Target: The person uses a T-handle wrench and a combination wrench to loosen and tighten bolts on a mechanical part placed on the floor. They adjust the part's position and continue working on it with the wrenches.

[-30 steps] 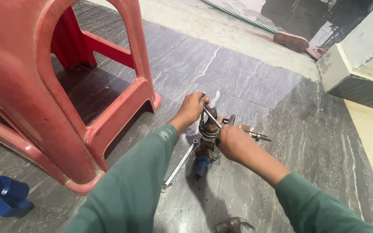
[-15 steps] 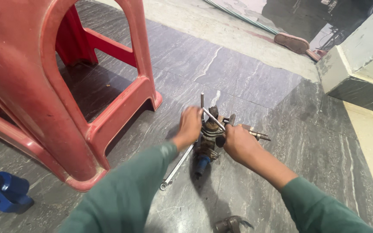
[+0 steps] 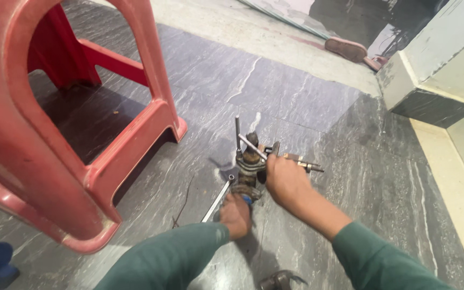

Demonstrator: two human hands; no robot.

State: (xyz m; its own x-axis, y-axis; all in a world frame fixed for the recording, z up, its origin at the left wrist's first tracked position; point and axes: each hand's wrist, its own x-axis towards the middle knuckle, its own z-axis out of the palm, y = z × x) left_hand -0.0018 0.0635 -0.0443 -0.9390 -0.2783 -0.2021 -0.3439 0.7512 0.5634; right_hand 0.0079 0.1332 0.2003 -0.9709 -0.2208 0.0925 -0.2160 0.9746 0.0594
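- Left hand [image 3: 236,215] has dropped from the top of the rusty metal fitting [image 3: 248,166] to its near end, about 6 o'clock of it; half a second ago it was up beside the upright pins.
- It's now curled shut round the low end, by the blue part [image 3: 247,200] and the tip of the silver spanner [image 3: 218,201]. Can't tell which of the two the fingers actually grip.
- Right hand [image 3: 284,180] hasn't shifted: fingers closed against the fitting's right side, at 3 o'clock of it; thumb hidden.
- Read: the grip has changed from two hands up top to one bracing and one working low, so the work looks moved to the bottom end.
- Fitting sits on the grey stone floor [image 3: 307,107], mid-frame, just right of the red plastic stool [image 3: 108,166], not touching it.
- Long axis runs roughly 12 to 6 o'clock, near end toward the person; a thin rod [image 3: 237,131] stands up at the far end.
- A brass side stem [image 3: 299,160] sticks out toward 3 o'clock.
- Spanner lies along 1 to 7 o'clock.
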